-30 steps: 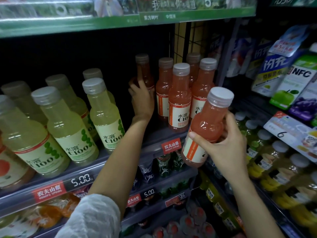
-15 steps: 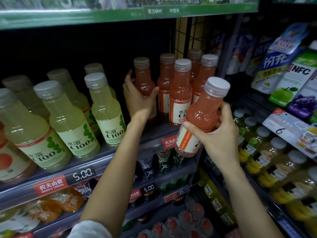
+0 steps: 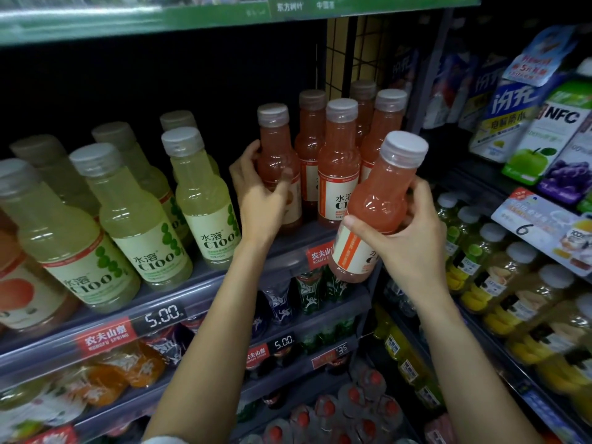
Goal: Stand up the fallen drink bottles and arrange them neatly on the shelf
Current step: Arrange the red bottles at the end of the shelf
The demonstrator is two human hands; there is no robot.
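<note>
My left hand (image 3: 258, 193) is wrapped around an upright pink drink bottle (image 3: 276, 155) standing on the shelf (image 3: 282, 248), at the left of a group of several pink bottles (image 3: 339, 161). My right hand (image 3: 405, 232) holds a second pink bottle (image 3: 373, 206) with a grey cap, tilted to the right, in the air just in front of the shelf's edge. Both bottles carry white and orange labels.
Several pale green C100 bottles (image 3: 205, 200) stand to the left on the same shelf. A black wire divider (image 3: 352, 52) rises behind the pink group. Juice cartons (image 3: 544, 129) and yellow drinks (image 3: 512, 283) fill the racks at right. More drinks lie on lower shelves.
My left hand has drawn the rear pink bottle forward and to the left, into the open. My right hand with the tilted bottle has shifted slightly left and closer to the shelf.
</note>
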